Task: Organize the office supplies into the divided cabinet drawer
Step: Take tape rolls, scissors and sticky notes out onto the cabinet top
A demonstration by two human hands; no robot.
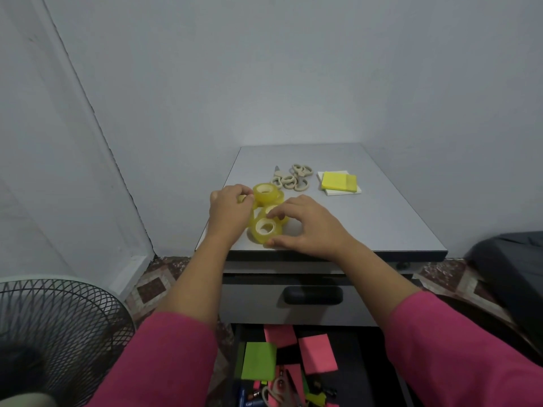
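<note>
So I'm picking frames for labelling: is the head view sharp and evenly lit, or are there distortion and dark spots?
Head view: dim, flat light with a bluish cast; tape rolls and both hands, left and right, reasonably sharp. Wide-angle bending shows in the wall edge at left. The open drawer at the bottom is dark, its contents hard to read.

- Tape rolls (266, 212): the pile's left side lies behind the left hand (230, 210); the right hand (308, 224) covers part of the middle roll, so their number cannot be told.
- Scissors (291, 179): a tangle of pale handles; only one blade tip shows.
- Open drawer (364, 362): cut off by the lower edge; its small dark contents are indistinct.
- Fan (55, 327): cropped at the left and lower edges.
</note>
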